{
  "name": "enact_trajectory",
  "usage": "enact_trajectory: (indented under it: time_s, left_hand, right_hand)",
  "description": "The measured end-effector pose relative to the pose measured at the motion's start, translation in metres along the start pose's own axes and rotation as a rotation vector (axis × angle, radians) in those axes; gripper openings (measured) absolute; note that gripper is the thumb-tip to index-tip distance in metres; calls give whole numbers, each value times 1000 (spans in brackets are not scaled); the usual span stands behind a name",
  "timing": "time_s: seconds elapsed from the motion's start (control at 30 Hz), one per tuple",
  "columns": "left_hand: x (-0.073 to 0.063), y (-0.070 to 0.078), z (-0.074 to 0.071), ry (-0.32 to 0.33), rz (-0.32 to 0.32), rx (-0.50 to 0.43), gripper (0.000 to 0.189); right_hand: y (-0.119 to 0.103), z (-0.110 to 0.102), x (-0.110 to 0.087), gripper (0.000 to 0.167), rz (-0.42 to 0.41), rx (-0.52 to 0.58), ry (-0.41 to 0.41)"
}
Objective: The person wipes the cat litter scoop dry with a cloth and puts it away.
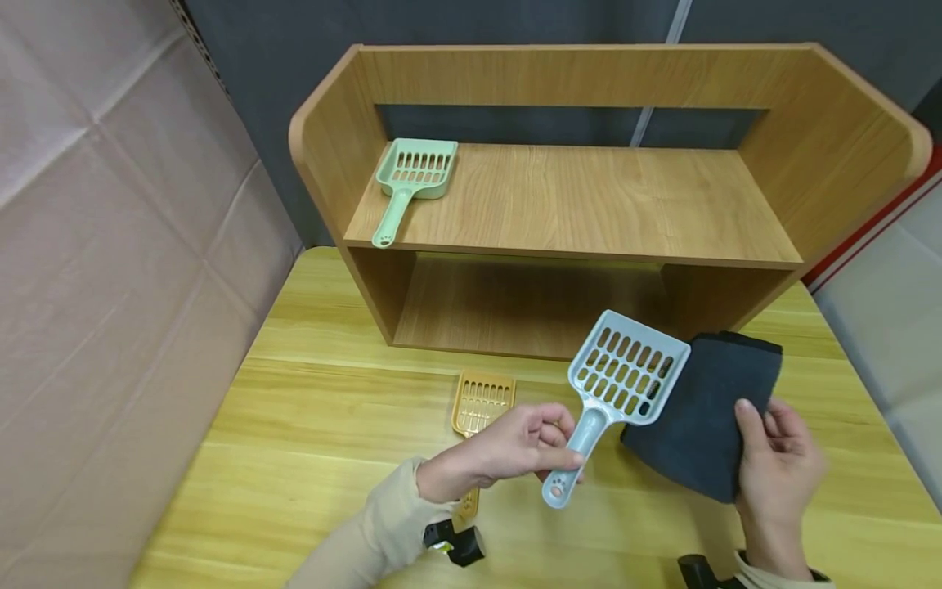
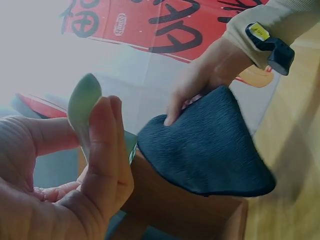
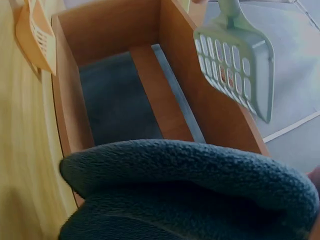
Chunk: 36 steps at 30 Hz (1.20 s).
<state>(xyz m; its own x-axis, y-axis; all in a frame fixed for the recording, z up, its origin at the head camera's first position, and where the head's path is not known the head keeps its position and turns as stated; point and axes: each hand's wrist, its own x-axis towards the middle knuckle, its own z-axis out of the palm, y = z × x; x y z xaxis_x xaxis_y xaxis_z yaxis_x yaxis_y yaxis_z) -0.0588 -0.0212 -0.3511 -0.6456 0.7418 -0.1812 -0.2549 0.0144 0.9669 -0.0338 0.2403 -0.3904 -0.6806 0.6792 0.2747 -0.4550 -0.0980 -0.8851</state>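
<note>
Up left, a green scoop (image 1: pixel 414 187) sits on the shelf (image 1: pixel 589 196); on the desk (image 1: pixel 331 433), an orange scoop (image 1: pixel 477 420) is half hidden by the left hand (image 1: pixel 526 446), which pinches the pale blue scoop (image 1: pixel 606 412) midair; wiping, apparently, so the dark cloth (image 1: pixel 699 421) should meet it; the right hand (image 1: pixel 780 458) grips that cloth, some fingers hidden

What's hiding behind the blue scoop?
In the head view, bits of the table, wooden shelf and dark cloth show through the slots of the blue scoop. Whatever its solid rim and handle cover can't be seen.

Pale-blue scoop (image 1: pixel 598 411) smooth plastic; dark cloth (image 1: pixel 702 417) matt, fuzzy; shelf (image 1: pixel 589 200) wood-grained.
</note>
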Motion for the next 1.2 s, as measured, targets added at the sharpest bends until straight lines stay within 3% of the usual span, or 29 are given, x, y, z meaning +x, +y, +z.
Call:
enact_trajectory:
  time_s: [0.2,0.5,0.8,1.2]
  left_hand:
    - [-6,9,-3,6,68,-3,12]
    - [-10,26,-7,51,125,-4,11]
    - [-8,39,-16,128,169,-65,12]
    - [-5,54,-27,250,238,-80,8]
  right_hand:
    - [-5,-7,5,20,-43,-111,-34]
    - [-9,-9,6,21,-71,-154,-65]
    - [-8,-8,2,20,-8,-46,-69]
    - [-6,-5,-2,19,6,-43,-67]
